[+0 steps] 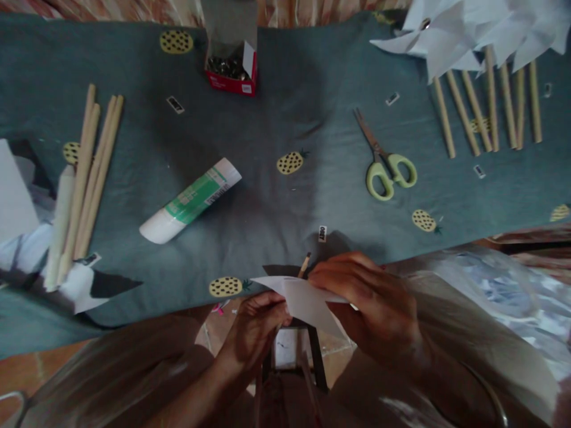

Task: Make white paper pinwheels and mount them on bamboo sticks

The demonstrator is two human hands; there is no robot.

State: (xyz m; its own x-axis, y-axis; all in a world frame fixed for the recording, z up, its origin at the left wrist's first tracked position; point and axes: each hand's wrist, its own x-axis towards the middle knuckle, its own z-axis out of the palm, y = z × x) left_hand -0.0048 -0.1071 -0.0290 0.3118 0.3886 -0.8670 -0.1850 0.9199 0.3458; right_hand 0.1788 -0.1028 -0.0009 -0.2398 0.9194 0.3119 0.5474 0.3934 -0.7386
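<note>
A white sheet of paper (307,303) with curved, folded edges is held between my two hands at the table's near edge. My left hand (263,312) pinches its left side with thumb and fingertips. Over the right side, my right hand (366,297) is closed on the same paper, its thumb partly hidden beneath. Beside the right fingers a thin stick with a dark tip (304,264) shows; its lower end is hidden behind the paper. Nearest on the table are a white and green glue tube (191,201) and green-handled scissors (384,169).
Several paper pinwheels (473,35) on sticks lie at the upper right. An open red box (229,83) of small metal pieces stands at the back. Several loose sticks (89,178) and paper scraps (84,288) lie left on the green pineapple-print tablecloth (267,226).
</note>
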